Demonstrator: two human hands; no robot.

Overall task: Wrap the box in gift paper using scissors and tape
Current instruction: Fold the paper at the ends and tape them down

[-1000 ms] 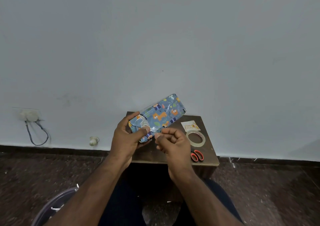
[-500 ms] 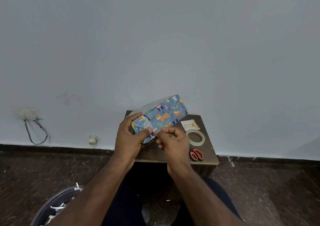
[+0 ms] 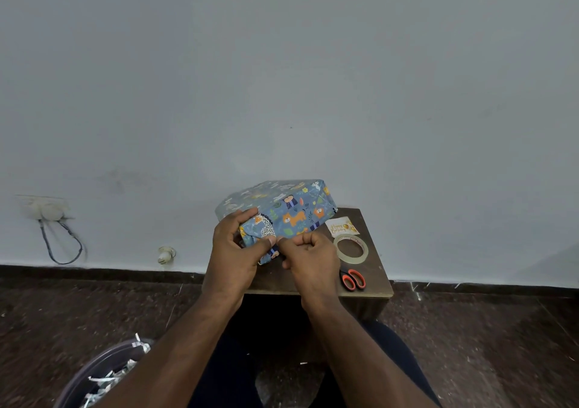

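Gripping the near end of the wrapped box [image 3: 291, 211] with the left hand [image 3: 233, 252], thumb pressing the folded paper, box held tilted above the bench [image 3: 377, 285]. Pinching at that same fold with the curled right hand [image 3: 311, 258]. Lying on the bench alongside: tape roll [image 3: 351, 248], scissors [image 3: 353, 279], birthday tag [image 3: 341, 226].

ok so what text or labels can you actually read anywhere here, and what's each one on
"Happy Birthday", in gold script on the small white card lying on the wooden table, beside the tape roll.
Tape roll: a faint reddish mark on its inner core, too small to read.
Wrapped box: only cartoon animals and leaves on the paper, no words that I can read.
Scissors: no marking visible.
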